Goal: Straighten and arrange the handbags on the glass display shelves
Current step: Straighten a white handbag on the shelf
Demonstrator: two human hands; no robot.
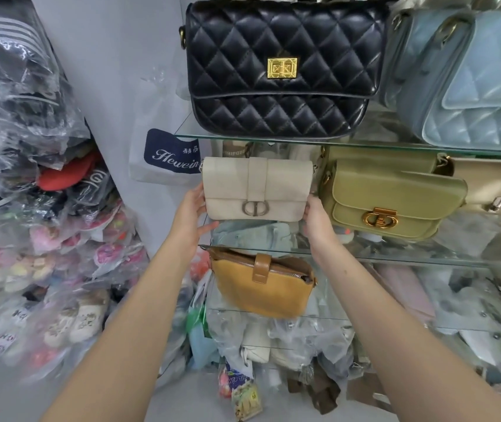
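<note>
A cream handbag (pixel 255 188) with a silver clasp stands upright at the left end of the middle glass shelf (pixel 395 257). My left hand (pixel 193 213) holds its left end, thumb under the bottom edge. My right hand (pixel 314 219) grips its right end. Right beside it stands an olive green handbag (pixel 392 202) with a gold clasp. A black quilted handbag (pixel 279 68) and a pale blue quilted handbag (pixel 468 83) sit on the upper glass shelf (pixel 273 140). A mustard tan handbag (pixel 263 284) sits on the lower shelf.
A heap of shoes and goods in clear plastic bags (pixel 39 208) fills the left side. A white bag with a navy label (pixel 167 156) hangs by the shelf's left end. More bagged goods (pixel 273 345) lie under the shelves. A beige bag (pixel 493 187) stands at far right.
</note>
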